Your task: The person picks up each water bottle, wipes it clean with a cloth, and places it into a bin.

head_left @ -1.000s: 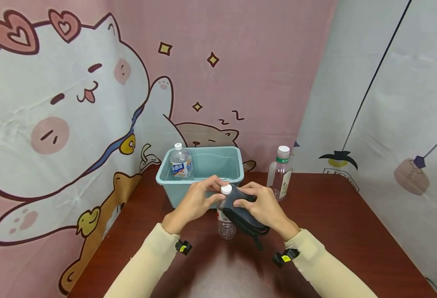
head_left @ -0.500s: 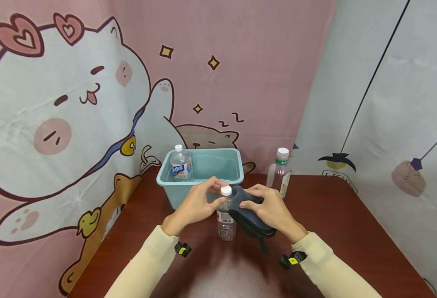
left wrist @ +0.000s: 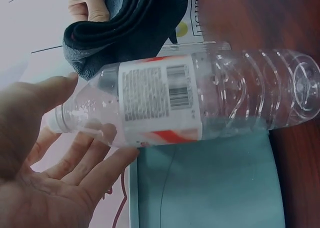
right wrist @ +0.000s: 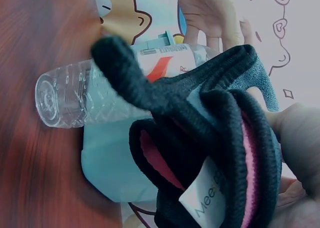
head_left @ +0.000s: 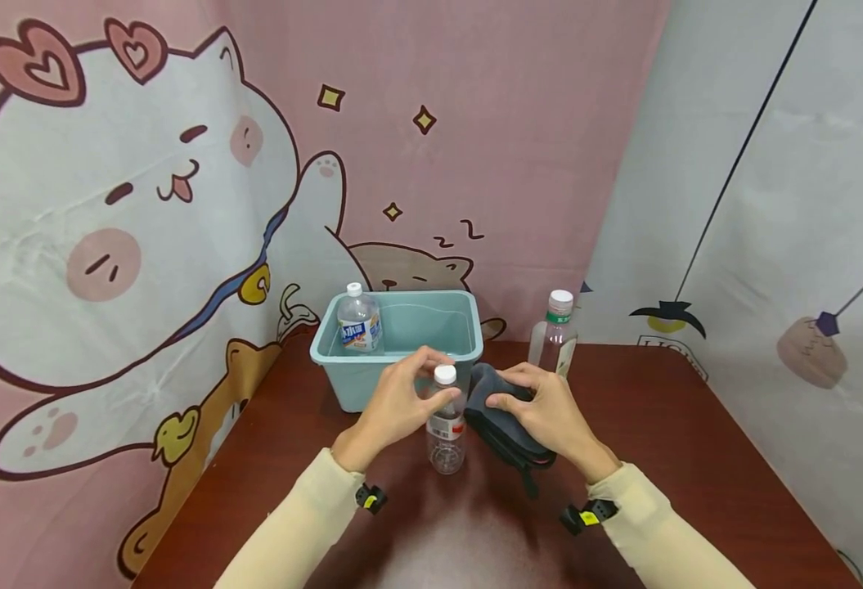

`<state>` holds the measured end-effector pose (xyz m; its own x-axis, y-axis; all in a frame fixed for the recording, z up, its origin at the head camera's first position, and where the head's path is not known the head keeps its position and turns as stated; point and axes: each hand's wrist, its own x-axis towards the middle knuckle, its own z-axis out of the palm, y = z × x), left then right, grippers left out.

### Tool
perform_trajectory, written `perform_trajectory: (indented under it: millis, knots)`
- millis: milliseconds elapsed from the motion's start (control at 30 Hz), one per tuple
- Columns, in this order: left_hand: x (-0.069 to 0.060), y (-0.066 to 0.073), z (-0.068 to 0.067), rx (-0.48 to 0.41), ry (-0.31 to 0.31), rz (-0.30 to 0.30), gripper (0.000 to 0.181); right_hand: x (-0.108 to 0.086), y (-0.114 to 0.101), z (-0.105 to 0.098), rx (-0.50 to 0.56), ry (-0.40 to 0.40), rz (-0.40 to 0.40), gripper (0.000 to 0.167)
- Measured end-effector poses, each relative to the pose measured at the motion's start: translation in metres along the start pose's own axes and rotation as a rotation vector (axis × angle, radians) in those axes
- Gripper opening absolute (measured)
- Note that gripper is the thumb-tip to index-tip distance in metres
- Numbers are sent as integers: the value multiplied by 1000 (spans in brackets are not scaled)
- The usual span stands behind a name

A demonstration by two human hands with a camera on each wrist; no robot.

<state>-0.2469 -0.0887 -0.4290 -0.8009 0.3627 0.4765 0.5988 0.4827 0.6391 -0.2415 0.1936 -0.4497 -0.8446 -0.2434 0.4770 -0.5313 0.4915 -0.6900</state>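
Observation:
A clear plastic bottle (head_left: 446, 450) with a white cap stands upright on the table before the bin. My left hand (head_left: 402, 397) is around its neck, with the fingers behind and the thumb at the near side. In the left wrist view these fingers (left wrist: 75, 160) are spread and fairly straight, and the thumb looks apart from the neck. My right hand (head_left: 549, 409) pinches a folded dark grey cloth (head_left: 505, 425) beside the bottle. Black trim, a loop, pink inner layers and a white tag (right wrist: 205, 195) show on the cloth in the right wrist view.
A light blue plastic bin (head_left: 353, 380) stands behind the hands, with a labelled bottle (head_left: 360, 323) inside at the left. Another clear bottle (head_left: 549, 343), white-capped with a green neck band, stands to the right, partly behind my right hand. A printed curtain (head_left: 519, 164) hangs behind the red-brown table (head_left: 667, 458).
My right hand has moved right with the cloth, away from the bottle. The bottle has turned, so its label shows a different side. My left hand has loosened slightly at the neck.

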Motion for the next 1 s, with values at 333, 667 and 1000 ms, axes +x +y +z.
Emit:
perform_trajectory:
  millis: [333, 667, 1000]
  knots:
    - [-1, 0, 1, -48, 12, 17, 41, -3, 1, -2, 8, 17, 6, 38]
    - [-1, 3, -6, -99, -85, -25, 43, -6, -1, -8, -9, 15, 31, 38]
    - [-3, 1, -8, -44, -110, 27, 49, -6, 8, -8, -29, -33, -1, 43]
